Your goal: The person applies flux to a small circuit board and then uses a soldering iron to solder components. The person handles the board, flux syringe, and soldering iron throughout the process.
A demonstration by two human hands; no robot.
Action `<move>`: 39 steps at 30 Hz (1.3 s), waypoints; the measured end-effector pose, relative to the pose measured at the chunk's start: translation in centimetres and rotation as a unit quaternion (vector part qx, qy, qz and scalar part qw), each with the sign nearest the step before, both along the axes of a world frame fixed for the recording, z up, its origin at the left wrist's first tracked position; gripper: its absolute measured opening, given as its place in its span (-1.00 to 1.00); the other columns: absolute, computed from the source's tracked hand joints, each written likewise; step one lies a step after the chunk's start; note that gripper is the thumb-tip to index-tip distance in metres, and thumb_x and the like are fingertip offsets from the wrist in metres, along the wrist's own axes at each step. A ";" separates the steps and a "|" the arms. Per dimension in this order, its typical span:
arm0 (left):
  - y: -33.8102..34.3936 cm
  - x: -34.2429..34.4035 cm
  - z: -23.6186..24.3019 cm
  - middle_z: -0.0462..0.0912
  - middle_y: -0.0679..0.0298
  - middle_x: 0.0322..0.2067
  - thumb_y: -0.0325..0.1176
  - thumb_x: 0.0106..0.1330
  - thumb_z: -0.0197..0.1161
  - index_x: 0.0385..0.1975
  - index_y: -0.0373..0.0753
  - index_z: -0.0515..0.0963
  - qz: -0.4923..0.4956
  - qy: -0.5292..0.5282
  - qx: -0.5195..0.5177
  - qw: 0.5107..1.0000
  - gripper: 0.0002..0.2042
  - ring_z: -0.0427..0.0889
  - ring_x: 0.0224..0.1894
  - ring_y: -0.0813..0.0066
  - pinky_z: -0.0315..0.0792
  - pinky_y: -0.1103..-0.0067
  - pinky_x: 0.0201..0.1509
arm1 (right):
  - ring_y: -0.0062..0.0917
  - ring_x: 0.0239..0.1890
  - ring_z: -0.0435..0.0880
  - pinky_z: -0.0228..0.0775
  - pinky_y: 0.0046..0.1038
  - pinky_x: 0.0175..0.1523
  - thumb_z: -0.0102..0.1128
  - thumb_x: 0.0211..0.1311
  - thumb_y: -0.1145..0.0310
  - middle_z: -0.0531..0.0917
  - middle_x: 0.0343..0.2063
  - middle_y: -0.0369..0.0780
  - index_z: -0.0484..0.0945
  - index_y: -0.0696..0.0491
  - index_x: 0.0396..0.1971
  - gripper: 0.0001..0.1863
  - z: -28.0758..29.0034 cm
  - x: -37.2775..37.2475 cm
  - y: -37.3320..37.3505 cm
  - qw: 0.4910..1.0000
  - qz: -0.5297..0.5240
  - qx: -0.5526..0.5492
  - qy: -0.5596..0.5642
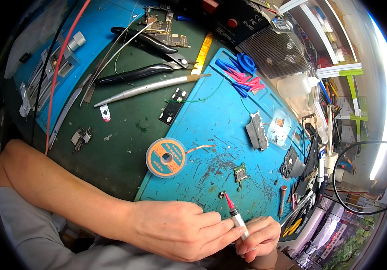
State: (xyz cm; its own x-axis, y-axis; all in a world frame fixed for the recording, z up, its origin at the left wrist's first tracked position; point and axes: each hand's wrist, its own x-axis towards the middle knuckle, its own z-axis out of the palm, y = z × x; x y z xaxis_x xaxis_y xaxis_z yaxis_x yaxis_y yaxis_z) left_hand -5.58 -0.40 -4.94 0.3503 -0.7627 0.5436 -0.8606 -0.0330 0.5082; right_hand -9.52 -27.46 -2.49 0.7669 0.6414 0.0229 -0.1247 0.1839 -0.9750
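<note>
A small syringe [239,220] with a pink tapered tip is tilted up and to the left, between my two hands at the near edge of the blue mat. My left hand [180,229] reaches across from the left, its fingers closed against the barrel. Wrapped around the lower end is my right hand [261,236]; the plunger end is hidden by its fingers. Just beside the tip lies a tiny dark metallic part [221,195] on the mat. A little farther off sits a small green circuit board [240,173]. A spool of copper braid [166,157] rests left of it.
Black-handled cutters [139,74] and a pen-shaped silver tool [144,91] lie at the far left. Pink and blue tips [243,81] fill a tray groove. Black modules [257,131], a bottle [296,85] and tools crowd the right. A red cable [58,67] crosses the left.
</note>
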 end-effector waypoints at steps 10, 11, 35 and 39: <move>0.0 0.1 0.1 0.67 0.28 -0.06 -0.38 0.22 0.14 0.12 -0.39 0.56 -0.001 -0.009 0.001 1.000 -0.55 0.42 -0.49 0.76 0.21 0.79 -0.56 | -0.43 -0.58 0.68 0.46 -0.49 -0.51 0.48 0.17 0.33 0.71 -0.51 -0.12 0.69 0.25 -0.39 -0.75 0.1 -0.5 -0.3 1.000 -0.005 -0.001 0.013; 0.0 0.1 0.1 0.67 0.28 -0.06 -0.38 0.22 0.14 0.12 -0.39 0.56 0.000 -0.008 0.001 1.000 -0.55 0.42 -0.49 0.76 0.21 0.79 -0.56 | -0.42 -0.61 0.68 0.48 -0.50 -0.54 0.44 0.22 0.32 0.69 -0.56 -0.11 0.68 0.25 -0.42 -0.74 0.2 -0.3 -0.1 1.000 -0.006 -0.003 0.007; 0.2 -0.1 0.3 0.65 0.34 -0.11 -0.38 0.22 0.15 0.13 -0.38 0.55 -0.008 -0.001 0.008 1.000 -0.55 0.46 -0.47 0.77 0.19 0.78 -0.54 | -0.40 -0.63 0.69 0.48 -0.49 -0.56 0.43 0.23 0.38 0.69 -0.59 -0.09 0.68 0.25 -0.43 -0.78 0.0 -0.3 -0.3 1.000 0.006 0.004 -0.011; 0.1 0.0 0.2 0.65 0.35 -0.12 -0.38 0.22 0.15 0.12 -0.38 0.55 -0.006 -0.007 0.004 1.000 -0.55 0.46 -0.47 0.78 0.19 0.78 -0.55 | -0.40 -0.63 0.68 0.48 -0.49 -0.56 0.42 0.24 0.37 0.69 -0.59 -0.09 0.68 0.25 -0.44 -0.78 0.1 -0.2 -0.2 1.000 0.005 0.005 -0.012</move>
